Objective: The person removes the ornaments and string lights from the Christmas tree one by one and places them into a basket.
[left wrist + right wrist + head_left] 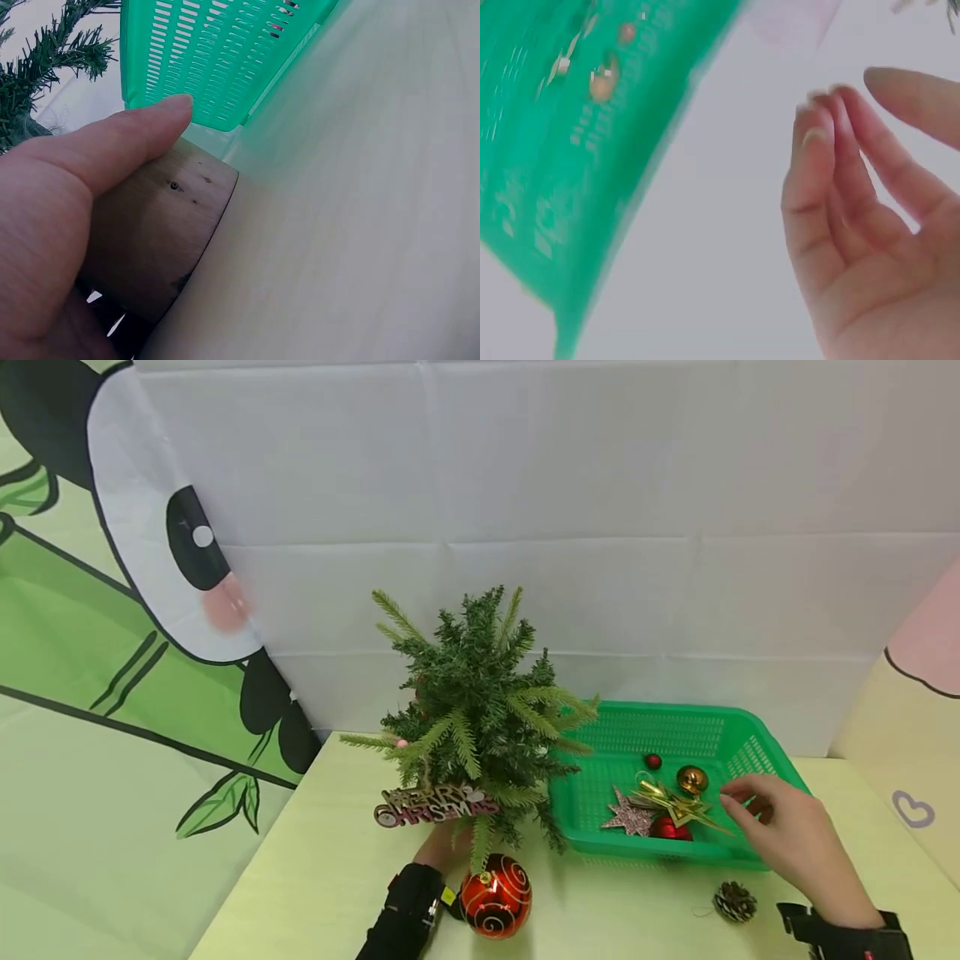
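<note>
A small artificial Christmas tree (480, 702) stands at the middle, with a "Merry Christmas" sign (435, 806) hanging low at its front. My left hand (448, 847) is partly hidden under that sign. In the left wrist view it grips the tree's round wooden base (169, 217), the thumb lying along the top. My right hand (783, 827) hovers over the right rim of the green basket (645, 720), its fingers loosely bent and nothing between them. Inside the basket lie a gold star (678, 806), a pink glitter star (628, 816), a gold ball (692, 780) and red balls (670, 829).
A large red ball with swirls (496, 897) sits in front of the tree, beside the left wrist. A pine cone (735, 902) lies on the table (600, 910) before the basket. White cloth (562, 485) hangs behind, with a panda print at left.
</note>
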A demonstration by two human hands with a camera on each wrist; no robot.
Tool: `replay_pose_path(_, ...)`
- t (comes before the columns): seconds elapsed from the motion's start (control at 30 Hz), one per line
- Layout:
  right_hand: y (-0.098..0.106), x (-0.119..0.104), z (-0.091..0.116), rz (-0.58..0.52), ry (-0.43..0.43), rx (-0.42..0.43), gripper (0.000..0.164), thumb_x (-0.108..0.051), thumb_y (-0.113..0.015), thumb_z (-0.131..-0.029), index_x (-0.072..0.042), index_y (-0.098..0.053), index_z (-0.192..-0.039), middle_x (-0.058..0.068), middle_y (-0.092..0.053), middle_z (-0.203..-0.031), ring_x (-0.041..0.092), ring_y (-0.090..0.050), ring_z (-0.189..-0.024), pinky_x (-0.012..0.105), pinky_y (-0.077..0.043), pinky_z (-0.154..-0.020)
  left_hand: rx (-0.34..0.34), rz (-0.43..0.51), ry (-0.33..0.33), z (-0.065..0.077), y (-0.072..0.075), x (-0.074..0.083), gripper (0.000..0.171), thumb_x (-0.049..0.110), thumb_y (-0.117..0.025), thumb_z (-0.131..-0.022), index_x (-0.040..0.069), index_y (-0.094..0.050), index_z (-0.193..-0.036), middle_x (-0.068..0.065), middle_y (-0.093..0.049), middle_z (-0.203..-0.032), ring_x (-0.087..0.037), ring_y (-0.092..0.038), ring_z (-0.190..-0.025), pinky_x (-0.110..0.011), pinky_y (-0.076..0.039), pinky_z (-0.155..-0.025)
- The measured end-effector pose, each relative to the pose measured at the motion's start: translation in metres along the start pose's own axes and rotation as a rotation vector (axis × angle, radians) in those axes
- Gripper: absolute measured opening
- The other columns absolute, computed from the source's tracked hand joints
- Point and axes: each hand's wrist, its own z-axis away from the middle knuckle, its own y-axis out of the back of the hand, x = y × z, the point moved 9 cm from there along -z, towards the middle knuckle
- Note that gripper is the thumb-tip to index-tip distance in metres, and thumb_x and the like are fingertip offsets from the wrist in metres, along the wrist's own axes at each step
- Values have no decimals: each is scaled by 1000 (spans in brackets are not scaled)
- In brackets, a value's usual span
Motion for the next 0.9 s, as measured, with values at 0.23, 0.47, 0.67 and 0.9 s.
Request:
replay_pose_path(0.23, 4, 24, 21, 114, -46, -178, 3, -25, -78, -93, -23, -78, -92, -10, -72, -82, 0, -60, -69, 27, -50, -56, 42, -153, 109, -9, -26, -85, 55, 41, -39, -113, 2, -50, -150, -23, -57, -145, -40, -60, -127, -49, -58, -103)
replay_pose_path(0.47, -38, 29, 39, 189, -83, -433, 17, -33, -87, -81, -26, -81, -95, -5, -79, -93, 18, -73, -84, 43, -62, -61, 95, -233, 131, -12, -44, -125, 48, 41, -43, -112, 8, -57, -144, -25, -60, -138, -47, -61, -119, -56, -60, -95)
replay_pose_path(0.67, -56, 18, 46, 316, -19, -407, 43, -29, -93, -70, -17, -78, -108, 5, -78, -102, 29, -72, -89, 49, -61, -60, 93, -212, 114, -10, -29, -84, 40, 33, -56, -109, 10, -61, -140, -24, -64, -134, -44, -64, -117, -48, -62, -90)
replay_pose_path(0.9, -82, 15, 51, 364, 16, -400, 25, -9, -85, -73, -23, -69, -84, -3, -66, -78, 17, -54, -63, 37, -48, -47, 30, -130, 168, -6, -34, -93, 57, 48, -43, -111, 8, -50, -152, -24, -55, -147, -44, -56, -130, -54, -56, -106)
